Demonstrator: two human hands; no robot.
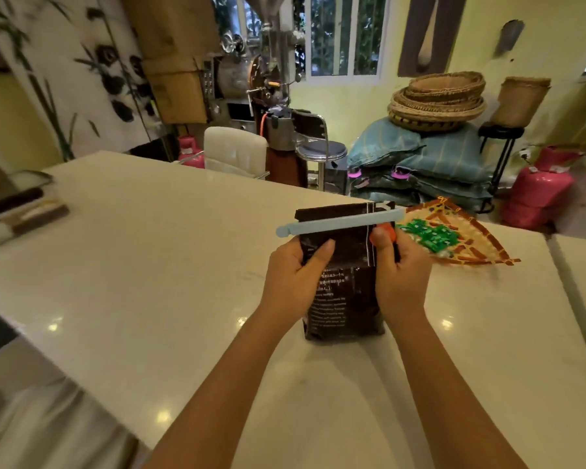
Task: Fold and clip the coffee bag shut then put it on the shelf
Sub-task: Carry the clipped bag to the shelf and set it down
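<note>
On the glossy cream stone bench [183, 265] stands the dark brown foil coffee bag [344, 292], grasped by left hand [293, 275] and right hand [400, 269]. Its folded top carries the long pale-blue plastic clip [339, 225]; shelving apparently remains.

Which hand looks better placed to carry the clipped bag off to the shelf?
Probably the left hand: it wraps the side of the coffee bag with its thumb across the front, below the blue clip. The right hand also pinches something orange by the clip end. No shelf is identifiable.
</note>
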